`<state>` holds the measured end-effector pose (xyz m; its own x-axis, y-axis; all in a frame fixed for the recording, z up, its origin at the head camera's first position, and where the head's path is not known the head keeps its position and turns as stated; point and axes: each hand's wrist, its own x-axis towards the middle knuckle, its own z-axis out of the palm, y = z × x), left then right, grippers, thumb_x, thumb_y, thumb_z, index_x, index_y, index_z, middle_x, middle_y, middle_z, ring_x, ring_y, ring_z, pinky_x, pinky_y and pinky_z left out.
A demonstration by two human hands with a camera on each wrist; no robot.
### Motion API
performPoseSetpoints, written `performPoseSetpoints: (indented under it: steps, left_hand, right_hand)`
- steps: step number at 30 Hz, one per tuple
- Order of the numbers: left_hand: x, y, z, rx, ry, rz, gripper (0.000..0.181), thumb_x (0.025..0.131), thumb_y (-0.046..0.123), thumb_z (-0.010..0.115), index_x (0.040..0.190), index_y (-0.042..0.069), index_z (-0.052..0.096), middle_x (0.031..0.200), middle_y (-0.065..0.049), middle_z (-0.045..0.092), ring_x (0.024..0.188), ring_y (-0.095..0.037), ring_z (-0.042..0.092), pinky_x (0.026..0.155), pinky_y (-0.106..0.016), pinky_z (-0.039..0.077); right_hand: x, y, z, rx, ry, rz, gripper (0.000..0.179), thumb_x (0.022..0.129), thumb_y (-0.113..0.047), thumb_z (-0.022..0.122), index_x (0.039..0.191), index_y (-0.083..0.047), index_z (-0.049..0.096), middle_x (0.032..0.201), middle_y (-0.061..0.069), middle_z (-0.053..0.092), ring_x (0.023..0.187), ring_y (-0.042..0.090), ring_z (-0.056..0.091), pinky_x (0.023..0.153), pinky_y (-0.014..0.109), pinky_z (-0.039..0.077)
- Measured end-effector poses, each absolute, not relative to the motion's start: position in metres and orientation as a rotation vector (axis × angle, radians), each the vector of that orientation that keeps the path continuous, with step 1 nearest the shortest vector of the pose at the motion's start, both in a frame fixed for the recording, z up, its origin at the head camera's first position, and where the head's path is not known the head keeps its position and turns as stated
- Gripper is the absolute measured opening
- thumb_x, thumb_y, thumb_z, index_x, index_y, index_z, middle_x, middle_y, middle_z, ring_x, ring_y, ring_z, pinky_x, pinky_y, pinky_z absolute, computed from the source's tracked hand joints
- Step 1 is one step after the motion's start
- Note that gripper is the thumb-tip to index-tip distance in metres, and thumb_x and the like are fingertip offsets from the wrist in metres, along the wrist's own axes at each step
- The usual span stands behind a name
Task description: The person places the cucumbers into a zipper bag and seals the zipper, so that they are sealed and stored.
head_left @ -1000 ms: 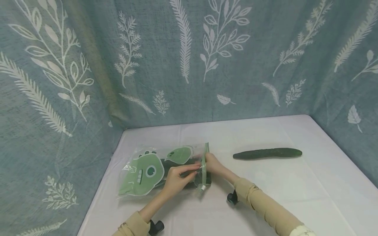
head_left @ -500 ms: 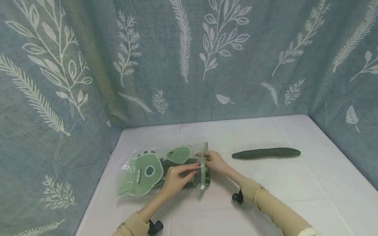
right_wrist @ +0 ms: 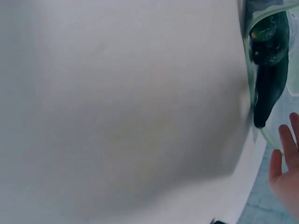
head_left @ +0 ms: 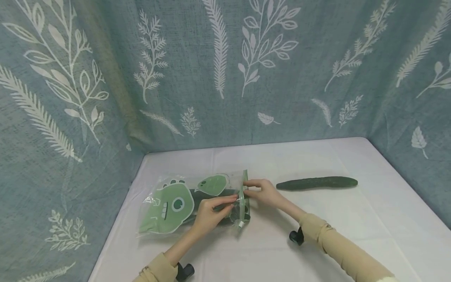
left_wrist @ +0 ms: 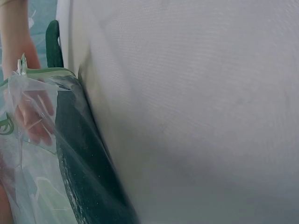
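Note:
A clear zip bag (head_left: 176, 205) printed with green cartoon creatures lies on the table at left, its mouth facing right. Dark green cucumbers (right_wrist: 268, 74) lie inside, their ends showing at the open mouth in the right wrist view. My left hand (head_left: 208, 214) pinches the upper film beside the green zip strip (head_left: 242, 207). At the far part of the mouth is my right hand (head_left: 266, 192), fingers extended toward the strip; the right wrist view shows them loosely straight. Whether those fingertips touch the bag is unclear. Another cucumber (head_left: 317, 183) lies to the right, outside the bag.
A white cloth covers the table (head_left: 317, 227). Blue-green curtains (head_left: 197, 78) with white leaf prints hang behind it and at both sides. Black wrist cameras (head_left: 296, 236) sit under both forearms.
My right hand has drawn back to the right, from inside the bag's mouth to its edge, and its fingers now show. The left hand keeps its pinch on the bag.

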<state>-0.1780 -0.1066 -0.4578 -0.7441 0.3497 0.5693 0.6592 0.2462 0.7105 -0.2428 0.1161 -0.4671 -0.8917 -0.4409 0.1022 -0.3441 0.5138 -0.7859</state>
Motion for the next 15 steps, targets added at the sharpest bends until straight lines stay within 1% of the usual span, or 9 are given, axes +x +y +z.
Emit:
performPoseSetpoints:
  steps: [3,7,9,15]
  left_hand:
    - [-0.174,-0.104,-0.451,-0.941,-2.218,-1.467,0.022,0.077,-0.010,0.070,0.098,-0.004,0.071,0.104,-0.018,0.071,0.096,-0.028,0.069,0.084,-0.024,0.057]
    - [-0.172,-0.102,-0.448,-0.935,-2.216,-1.464,0.022,0.074,-0.014,0.069,0.095,-0.007,0.070,0.102,-0.022,0.070,0.094,-0.034,0.069,0.083,-0.024,0.057]
    - [-0.173,-0.103,-0.450,-0.922,-2.227,-1.467,0.022,0.075,-0.013,0.070,0.095,-0.006,0.071,0.102,-0.020,0.071,0.094,-0.033,0.069,0.083,-0.023,0.057]
    - [-0.179,-0.106,-0.461,-0.894,-2.256,-1.495,0.023,0.078,-0.006,0.071,0.099,0.002,0.072,0.106,-0.012,0.072,0.099,-0.024,0.069,0.085,-0.021,0.056]
  right_hand:
    - [-0.242,0.124,-0.468,-0.700,2.610,-1.344,0.039,0.091,-0.023,0.063,0.127,-0.007,0.059,0.129,0.013,0.061,0.125,0.033,0.052,0.106,0.055,0.041]
    - [-0.240,0.136,-0.467,-0.742,2.630,-1.326,0.040,0.091,-0.024,0.063,0.127,-0.007,0.059,0.130,0.012,0.061,0.122,0.033,0.055,0.105,0.055,0.043]
    - [-0.241,0.143,-0.466,-0.751,2.648,-1.326,0.040,0.091,-0.023,0.063,0.127,-0.006,0.059,0.130,0.013,0.061,0.122,0.033,0.056,0.104,0.054,0.043]
    - [-0.245,0.165,-0.460,-0.705,2.706,-1.328,0.041,0.090,-0.024,0.064,0.127,-0.006,0.060,0.130,0.012,0.061,0.120,0.032,0.057,0.101,0.052,0.046]
